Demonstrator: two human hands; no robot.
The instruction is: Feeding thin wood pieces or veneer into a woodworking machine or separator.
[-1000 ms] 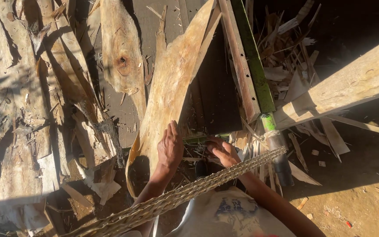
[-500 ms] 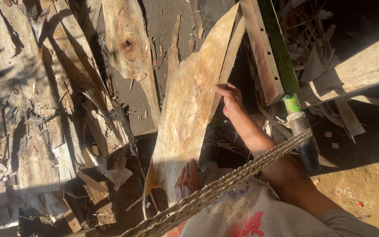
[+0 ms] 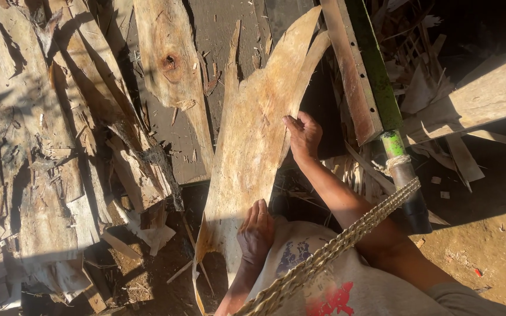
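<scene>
So the person has both hands on a long, curved strip of bark-like wood sheet [image 3: 253, 152], pale tan, lying lengthwise over a dark board and pointing away from them. The right hand [image 3: 304, 136] is up along the sheet's right edge about midway, fingers curled round the rim in a grasp. The left hand [image 3: 257, 231] sits flat near the close end, fingers laid out on the surface and pressing rather than gripping, as far as the view shows.

Progress-wise, it looks mid-way to me: the sheet is already a separate piece, free of the pile, but it's curved and ragged at the tip and near the bottom, so any flattening or trimming looks undone. To the left is a heap of rough bark slabs [image 3: 77, 152], one with a dark knot [image 3: 170, 61] further up. On the right a plank with a green edge [image 3: 364, 70] leans in, with a dark-handled tool [image 3: 408, 187] below it. A braided fibre rope [image 3: 329, 251] crosses diagonally over the person's lap, touching neither hand.
</scene>
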